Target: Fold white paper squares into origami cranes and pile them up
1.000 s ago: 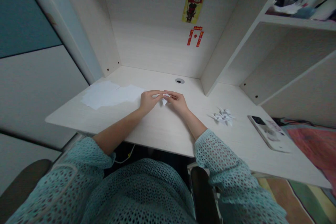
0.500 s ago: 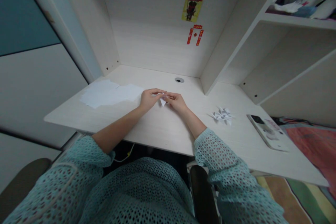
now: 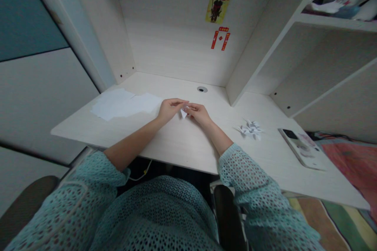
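Observation:
A small piece of folded white paper [image 3: 183, 113] is pinched between both hands over the middle of the desk, its pointed lower end showing beneath the fingers. My left hand [image 3: 171, 109] closes on it from the left, and my right hand [image 3: 199, 113] grips it from the right with thumb and fingers together. The fingers cover most of the paper. To the right lies a small heap of folded white paper pieces [image 3: 250, 129]. Flat white sheets [image 3: 123, 105] spread over the left part of the desk.
A phone [image 3: 302, 149] lies on the right of the white desk [image 3: 176, 153]. Behind the hands is a round cable hole [image 3: 202, 89]. A vertical panel [image 3: 259, 55] and a shelf [image 3: 338, 20] holding bags rise at the right. A chair armrest [image 3: 228, 215] stands below the desk edge.
Both hands keep their hold on the folded paper with hardly any visible movement. The whole view has shifted very slightly.

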Demonstrator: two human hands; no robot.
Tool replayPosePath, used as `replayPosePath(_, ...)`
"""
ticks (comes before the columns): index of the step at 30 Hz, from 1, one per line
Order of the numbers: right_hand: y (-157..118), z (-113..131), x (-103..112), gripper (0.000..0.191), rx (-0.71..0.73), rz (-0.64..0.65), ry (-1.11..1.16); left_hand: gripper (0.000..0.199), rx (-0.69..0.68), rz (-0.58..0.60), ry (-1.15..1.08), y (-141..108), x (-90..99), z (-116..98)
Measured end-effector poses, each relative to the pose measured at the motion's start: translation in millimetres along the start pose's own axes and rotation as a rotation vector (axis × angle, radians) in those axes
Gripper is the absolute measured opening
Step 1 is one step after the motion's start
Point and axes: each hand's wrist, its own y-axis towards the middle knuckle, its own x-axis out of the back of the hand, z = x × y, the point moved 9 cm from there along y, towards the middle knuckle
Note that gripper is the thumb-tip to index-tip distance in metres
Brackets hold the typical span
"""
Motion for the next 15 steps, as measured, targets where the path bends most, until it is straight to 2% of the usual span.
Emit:
replayPosePath(4,2,-4,0,0.048,0.014,0.010,0.027,0.024,0.021,-0.003,-0.035,1,-0.2,3)
replayPosePath(11,1,-3,0,0.044,0.001,0.016,-0.016,0.021,-0.052,-0.080,0.072,-4,7.5,-20)
replayPosePath(15,1,-6,1,0.048,-0.017,-0.011,-0.028,0.026,-0.054,-0.139,0.057,-2,15.7,-20)
